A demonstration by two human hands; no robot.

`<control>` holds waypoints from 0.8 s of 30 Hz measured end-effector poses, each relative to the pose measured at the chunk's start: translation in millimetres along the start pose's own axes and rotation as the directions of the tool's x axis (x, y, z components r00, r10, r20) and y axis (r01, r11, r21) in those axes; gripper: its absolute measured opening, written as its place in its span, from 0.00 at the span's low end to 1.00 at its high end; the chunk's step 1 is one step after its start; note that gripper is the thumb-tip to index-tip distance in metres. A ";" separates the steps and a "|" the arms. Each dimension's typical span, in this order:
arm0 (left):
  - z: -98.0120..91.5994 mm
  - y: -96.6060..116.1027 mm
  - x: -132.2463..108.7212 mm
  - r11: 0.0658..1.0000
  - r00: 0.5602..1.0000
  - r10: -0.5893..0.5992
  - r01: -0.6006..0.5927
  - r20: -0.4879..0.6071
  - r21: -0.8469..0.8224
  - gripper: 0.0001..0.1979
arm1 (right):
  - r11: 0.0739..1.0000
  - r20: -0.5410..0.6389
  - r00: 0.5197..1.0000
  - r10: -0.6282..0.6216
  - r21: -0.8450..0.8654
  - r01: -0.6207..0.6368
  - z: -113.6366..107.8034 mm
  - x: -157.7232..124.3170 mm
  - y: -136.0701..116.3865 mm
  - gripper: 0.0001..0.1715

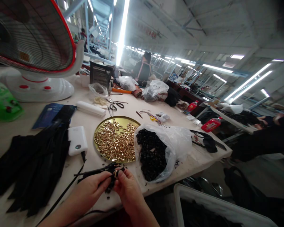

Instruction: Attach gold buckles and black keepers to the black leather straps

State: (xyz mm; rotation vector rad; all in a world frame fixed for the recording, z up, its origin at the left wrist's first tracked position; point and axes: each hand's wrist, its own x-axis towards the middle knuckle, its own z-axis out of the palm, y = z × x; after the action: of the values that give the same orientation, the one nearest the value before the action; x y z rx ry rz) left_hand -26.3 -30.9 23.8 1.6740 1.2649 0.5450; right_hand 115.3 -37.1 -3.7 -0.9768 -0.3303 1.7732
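My left hand [92, 189] and my right hand [127, 189] meet at the table's near edge, both pinched on a black strap [101, 170] with a small gold buckle between the fingertips. The strap's tails run left across the table. Just beyond my hands lies a round gold tray [98, 130] filled with several gold buckles. To its right sits a clear plastic bag [177, 138] spilling small black parts [151, 154].
A heap of black straps [33, 167] lies at the left beside a white power bank [77, 140] with a cable. A white and red fan [37, 50], scissors [114, 105], bags and red bottles stand farther back. A white bin [217, 208] sits below right. A person sits beyond.
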 end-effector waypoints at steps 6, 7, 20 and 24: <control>6.6 10.8 -0.3 0.975 0.998 -0.057 0.059 0.016 -0.212 0.10 | 0.909 0.047 0.946 -0.320 -0.267 0.321 2.1 -6.1 11.0 0.14; 7.4 10.0 -0.4 0.967 0.997 -0.073 0.078 0.030 -0.243 0.11 | 0.895 0.051 0.939 -0.341 -0.289 0.340 2.3 -6.7 9.8 0.14; 17.8 -2.4 -1.6 0.958 0.991 -0.131 0.129 0.012 -0.257 0.15 | 0.809 0.101 0.944 -0.313 -0.493 0.321 -5.7 -9.8 2.0 0.09; 17.7 -1.9 -2.2 0.957 0.993 -0.111 0.117 0.036 -0.264 0.14 | 0.649 0.172 0.878 -0.447 -0.613 0.451 -6.5 -11.4 -1.1 0.05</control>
State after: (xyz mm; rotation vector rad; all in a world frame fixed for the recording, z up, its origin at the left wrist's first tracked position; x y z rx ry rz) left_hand -14.1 -40.1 14.3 1.3719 1.2070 0.5975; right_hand 122.3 -48.0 -1.8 -1.2233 -1.1463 1.1951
